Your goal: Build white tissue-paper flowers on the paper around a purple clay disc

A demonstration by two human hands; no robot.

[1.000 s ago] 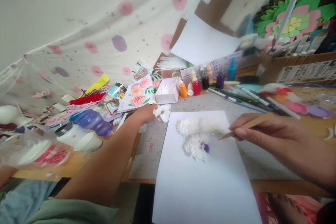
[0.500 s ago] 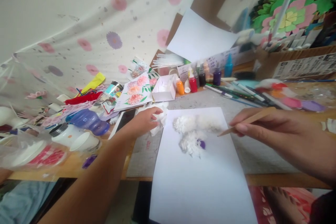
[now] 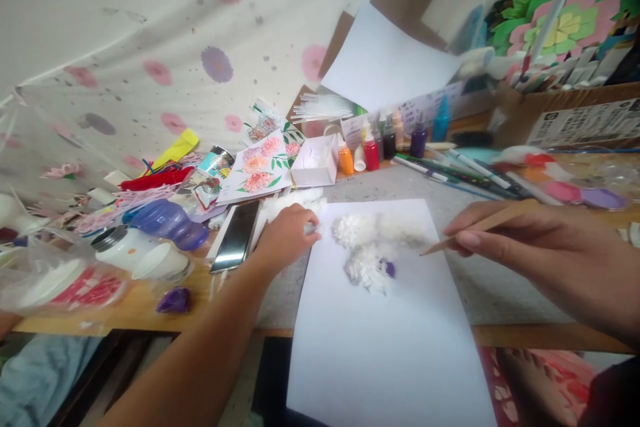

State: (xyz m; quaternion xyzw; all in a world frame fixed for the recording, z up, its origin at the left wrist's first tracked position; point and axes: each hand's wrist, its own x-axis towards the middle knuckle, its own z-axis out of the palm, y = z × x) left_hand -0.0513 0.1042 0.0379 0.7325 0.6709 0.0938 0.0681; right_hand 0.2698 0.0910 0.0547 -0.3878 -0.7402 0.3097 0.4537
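A white sheet of paper [image 3: 380, 347] lies before me, its near end past the table edge. On it sit fluffy clusters of small white petals [image 3: 367, 267], with a purple dab [image 3: 388, 269] at the side of the nearer cluster. My right hand [image 3: 495, 233] grips a thin pointed wooden stick [image 3: 487, 221], its tip just above the paper, right of the clusters. My left hand [image 3: 290, 233] is at the sheet's left edge, thumb and forefinger curled close together; whatever may be between them is too small to make out. White tissue [image 3: 295, 199] lies behind that hand.
Left of my arm are a phone [image 3: 237, 235], a purple lump [image 3: 174, 300], a white cup [image 3: 163, 263] and a blue-violet bottle [image 3: 167, 223]. Behind the sheet stand a white box [image 3: 315, 161], paint bottles [image 3: 370, 150] and a flower card [image 3: 256, 165]. Pens [image 3: 450, 177] lie back right.
My left hand has drawn back off the tissue toward me, and its fingers have closed in. The right hand with the stick stays nearly in place. My view has shifted slightly.
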